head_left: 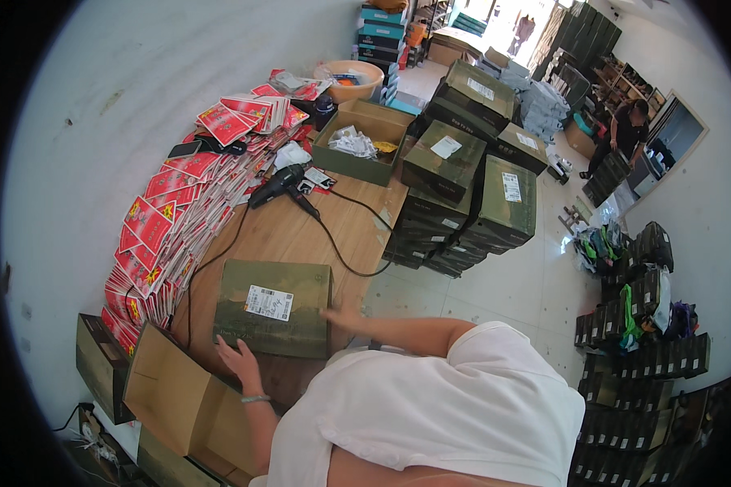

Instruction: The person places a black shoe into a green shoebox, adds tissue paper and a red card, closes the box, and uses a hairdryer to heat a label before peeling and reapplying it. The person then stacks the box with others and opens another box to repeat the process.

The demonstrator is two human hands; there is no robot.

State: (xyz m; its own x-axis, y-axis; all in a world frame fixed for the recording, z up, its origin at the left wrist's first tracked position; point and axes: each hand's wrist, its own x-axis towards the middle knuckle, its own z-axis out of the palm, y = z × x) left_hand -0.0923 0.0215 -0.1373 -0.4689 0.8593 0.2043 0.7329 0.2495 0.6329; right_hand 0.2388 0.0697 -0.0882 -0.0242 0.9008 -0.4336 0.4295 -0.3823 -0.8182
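A closed dark-green shoebox (296, 337) with a white label on its lid lies on the wooden table in front of me. At its near left corner is my left hand (240, 362), with the fingers spread and nothing in them. My right hand (341, 315) is at the box's right side, fingers stretched toward its edge; whether they touch it I cannot tell. Beyond the box lies a black hair dryer (278, 187), its cord looping over the table. An open box with a brown inside (166, 377) stands beside my left forearm.
Piles of red printed leaflets (170, 215) line the table's wall side. An open green box (361, 166) holds white packets. Stacked shoeboxes (503, 203) stand past the table's far right edge. More boxes (650, 357) line the right; a person (625, 134) handles a box there.
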